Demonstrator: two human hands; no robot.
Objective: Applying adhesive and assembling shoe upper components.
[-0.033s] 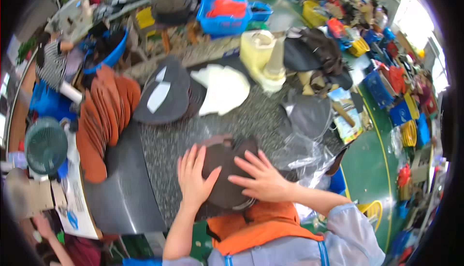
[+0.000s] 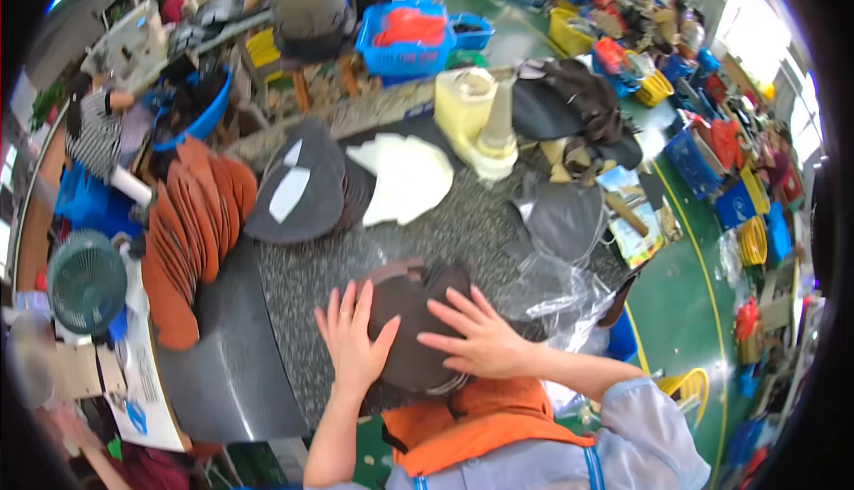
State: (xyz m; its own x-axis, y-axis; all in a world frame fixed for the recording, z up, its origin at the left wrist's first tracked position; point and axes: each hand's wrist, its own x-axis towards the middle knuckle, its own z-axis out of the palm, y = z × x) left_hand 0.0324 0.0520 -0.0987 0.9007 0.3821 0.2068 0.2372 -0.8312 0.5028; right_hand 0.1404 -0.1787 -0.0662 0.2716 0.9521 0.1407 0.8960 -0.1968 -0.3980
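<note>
Both palms press down on a dark brown, rounded flat piece [image 2: 405, 312] at the table's near edge, which looks like cut leather or fabric. My left hand [image 2: 354, 339] lies on its left side with the fingers spread. Across its right side rests my right hand [image 2: 480, 334], fingers stretched and apart. A notch shows at the piece's far edge, and thin layered edges peek out near my body. Beyond the hands are a pile of dark grey pieces with white patches [image 2: 322, 174] and a stack of white cut pieces [image 2: 405, 178].
A yellowish plastic container [image 2: 455, 116] stands at the table's far side. Reddish-brown pieces [image 2: 200, 214] fan out at the left. Clear plastic film [image 2: 556, 299], a dark grey piece [image 2: 574, 218] and a wooden-handled tool [image 2: 627, 214] lie right. A green fan [image 2: 87, 281] stands far left.
The whole view has shifted slightly. My hands stay spread on the dark brown piece, with no clear change in their hold.
</note>
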